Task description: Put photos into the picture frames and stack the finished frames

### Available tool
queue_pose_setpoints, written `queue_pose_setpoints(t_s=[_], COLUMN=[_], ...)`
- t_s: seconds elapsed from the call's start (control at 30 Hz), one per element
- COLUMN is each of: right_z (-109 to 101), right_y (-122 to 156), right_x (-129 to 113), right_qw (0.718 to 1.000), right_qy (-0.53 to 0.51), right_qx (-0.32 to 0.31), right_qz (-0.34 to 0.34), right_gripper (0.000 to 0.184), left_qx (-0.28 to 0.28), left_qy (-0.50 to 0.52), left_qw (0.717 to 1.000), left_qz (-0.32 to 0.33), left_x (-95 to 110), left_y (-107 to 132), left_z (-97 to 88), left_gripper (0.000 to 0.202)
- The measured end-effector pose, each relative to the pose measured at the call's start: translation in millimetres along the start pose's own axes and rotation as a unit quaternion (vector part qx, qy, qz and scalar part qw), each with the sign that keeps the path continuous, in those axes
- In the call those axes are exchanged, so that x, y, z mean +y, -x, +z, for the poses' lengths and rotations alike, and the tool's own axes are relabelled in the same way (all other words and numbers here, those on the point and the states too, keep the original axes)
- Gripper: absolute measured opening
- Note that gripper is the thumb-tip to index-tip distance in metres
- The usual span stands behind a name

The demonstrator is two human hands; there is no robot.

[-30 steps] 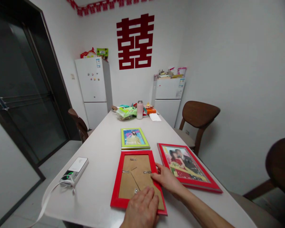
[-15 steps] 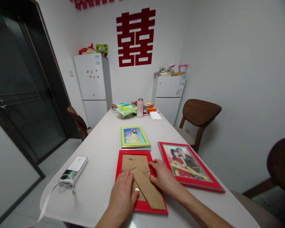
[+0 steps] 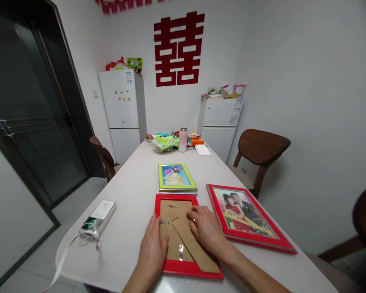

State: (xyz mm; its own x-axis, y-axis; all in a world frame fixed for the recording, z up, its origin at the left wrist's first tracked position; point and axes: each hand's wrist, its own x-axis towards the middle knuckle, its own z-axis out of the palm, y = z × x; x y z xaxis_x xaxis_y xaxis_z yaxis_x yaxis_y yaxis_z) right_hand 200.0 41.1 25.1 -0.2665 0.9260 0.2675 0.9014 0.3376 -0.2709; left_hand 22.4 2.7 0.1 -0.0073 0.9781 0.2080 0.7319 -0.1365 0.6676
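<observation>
A red picture frame [image 3: 195,268] lies face down before me, its brown backing board [image 3: 183,232] showing with a diagonal stand flap. Along the frame's left border rests my left hand [image 3: 152,244], fingers stretched out and the thumb apart at the board's edge. My right hand [image 3: 207,230] is over the right side, with curled fingers at a small metal clip [image 3: 192,220], which they partly cover. Other metal clips show at the top [image 3: 173,206], left [image 3: 164,222] and bottom [image 3: 181,252] of the board.
A green picture frame [image 3: 177,178] lies beyond, atop another. At right is a red-framed couple photo [image 3: 250,213]. A power bank [image 3: 102,215] with a white cable is at left. Snack bags [image 3: 166,142] and a pink bottle [image 3: 183,140] stand at the far end. Chairs [image 3: 262,148] flank the table.
My left hand has shifted left off the backing board to the frame's left border, uncovering the left and bottom clips. My right hand has moved inward onto the right clip. The view has turned slightly.
</observation>
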Motion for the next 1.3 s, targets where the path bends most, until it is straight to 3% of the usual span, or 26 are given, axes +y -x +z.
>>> queue_pose_setpoints(t_s=[0.17,0.37,0.5,0.6,0.77,0.87,1.03,1.2,1.3], right_z=[10,26,25,12,-19,-26,-18,-12,-10], right_y=[-16,-32,-33,-25,3,17,23,23,23], right_x=[-35,-54,-50,-40,-16,-13,-26,-25,-20], right_qw=[0.993,0.996,0.995,0.989,0.952,0.94,0.956,0.982,0.989], right_qy=[-0.058,-0.045,-0.055,-0.09,-0.189,-0.203,-0.201,-0.157,-0.13], right_qx=[-0.053,-0.028,-0.03,-0.054,-0.172,-0.212,-0.159,-0.082,-0.067], right_qz=[-0.083,-0.072,-0.077,-0.108,-0.166,-0.174,-0.141,-0.07,-0.027], right_gripper=[0.02,0.018,0.017,0.017,0.027,0.031,0.013,0.031,0.032], left_qx=[0.005,0.019,0.03,0.033,0.029,0.038,0.033,0.028,0.03], left_qy=[0.005,0.038,0.064,0.082,0.082,0.086,0.081,0.072,0.082], left_qw=[1.0,0.999,0.998,0.996,0.996,0.996,0.996,0.997,0.996], left_qz=[-0.001,0.011,0.002,-0.003,-0.005,-0.007,-0.004,-0.009,-0.007], left_x=[-2,-7,-8,-8,-6,-5,-3,1,4], left_y=[1,-1,-1,0,1,0,0,3,6], left_z=[3.2,6.3,6.6,5.7,4.7,4.8,3.8,5.3,7.1], left_gripper=[0.051,0.052,0.053,0.054,0.055,0.055,0.052,0.054,0.055])
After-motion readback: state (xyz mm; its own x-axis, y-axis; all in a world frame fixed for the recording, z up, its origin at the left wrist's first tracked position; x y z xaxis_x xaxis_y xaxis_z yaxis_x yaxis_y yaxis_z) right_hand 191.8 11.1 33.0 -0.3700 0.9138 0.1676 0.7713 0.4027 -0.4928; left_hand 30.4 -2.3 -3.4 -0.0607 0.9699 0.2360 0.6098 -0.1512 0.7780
